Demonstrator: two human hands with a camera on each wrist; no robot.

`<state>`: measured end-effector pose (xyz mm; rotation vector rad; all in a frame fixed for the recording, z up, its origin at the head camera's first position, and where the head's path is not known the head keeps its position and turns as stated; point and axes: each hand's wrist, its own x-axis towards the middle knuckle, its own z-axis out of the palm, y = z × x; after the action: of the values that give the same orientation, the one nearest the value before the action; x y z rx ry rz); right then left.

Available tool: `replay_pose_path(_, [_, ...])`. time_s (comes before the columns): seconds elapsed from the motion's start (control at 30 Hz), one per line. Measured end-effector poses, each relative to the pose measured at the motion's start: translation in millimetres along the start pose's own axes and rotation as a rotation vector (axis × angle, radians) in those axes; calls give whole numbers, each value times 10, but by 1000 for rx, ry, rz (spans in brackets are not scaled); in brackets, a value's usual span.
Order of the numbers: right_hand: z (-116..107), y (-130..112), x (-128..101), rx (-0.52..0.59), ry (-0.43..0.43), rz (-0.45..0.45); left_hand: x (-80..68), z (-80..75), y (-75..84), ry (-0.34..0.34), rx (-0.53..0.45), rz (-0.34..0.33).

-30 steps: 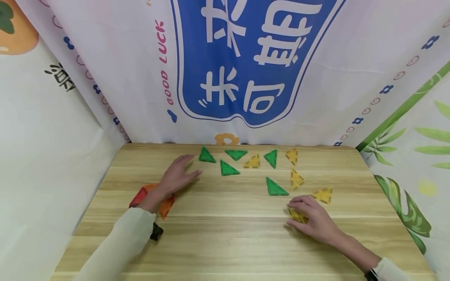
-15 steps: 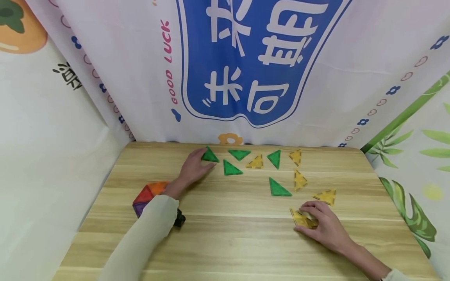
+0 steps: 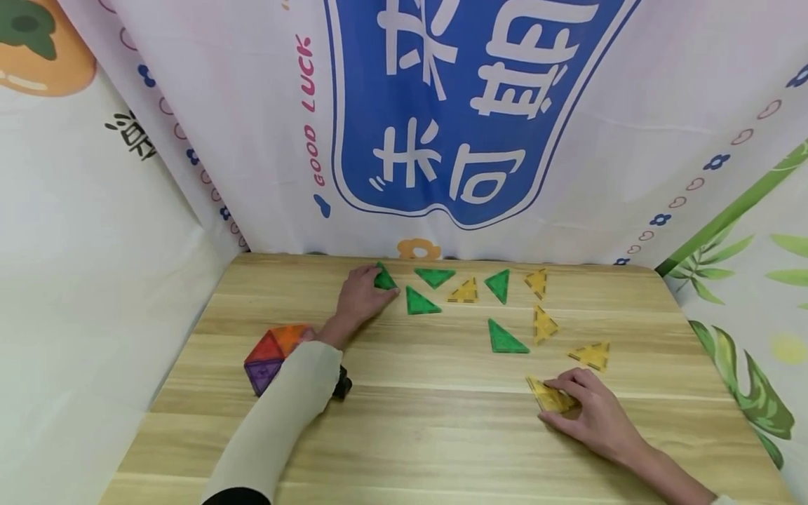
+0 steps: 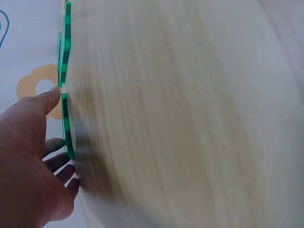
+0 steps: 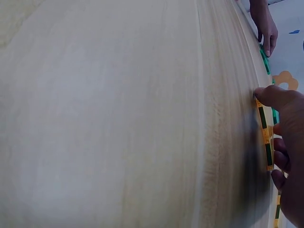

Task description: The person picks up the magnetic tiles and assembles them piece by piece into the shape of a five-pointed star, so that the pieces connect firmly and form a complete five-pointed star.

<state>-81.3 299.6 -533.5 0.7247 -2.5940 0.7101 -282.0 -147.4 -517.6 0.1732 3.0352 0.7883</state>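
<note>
Wooden table (image 3: pixel 404 435), with bright cloth walls behind. Left hand (image 3: pixel 361 300) far back, fingers and thumb pinching a green triangle (image 3: pixel 383 280) flat on the wood. Right hand (image 3: pixel 590 414) near the front, fingers curled on a yellow triangle (image 3: pixel 550 397); more green and yellow triangles between.

A long pale beige sleeve covers the left arm to the wrist, where a small black device is strapped; both hands are bare.
</note>
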Motion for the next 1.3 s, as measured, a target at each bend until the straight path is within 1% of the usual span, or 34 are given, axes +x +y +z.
replay_pose_path(0.13, [-10,-1,8,-11,-8,-3,23,25,34,23,28,-34])
replay_pose_path(0.37, [-8,7,18,25,3,-26,30,3,90,17,48,-69])
replay_pose_path(0.47, [-4,26,27,52,1,-29,34,-21,92,12,26,-71])
replay_pose_path(0.63, [-6,44,60,92,-6,-36,18,-51,43,-5,-59,-65])
replay_pose_path(0.77, [6,26,131,126,-32,-57,-41,-105,-30,-5,-100,-18])
replay_pose_path(0.87, [43,2,225,155,-43,-102,-123,-195,-91,8,-118,51])
replay_pose_path(1.0, [127,-36,374,185,-53,-180,-245,-335,-133,8,-149,140])
replay_pose_path(1.1, [207,-65,489,215,-82,-232,-337,-404,-150,-31,-159,195])
replay_pose_path(1.23, [326,-128,654,258,-131,-298,-458,-448,-160,-109,-125,279])
replay_pose_path(1.3, [387,-171,745,273,-150,-332,-517,-460,-156,-146,-99,332])
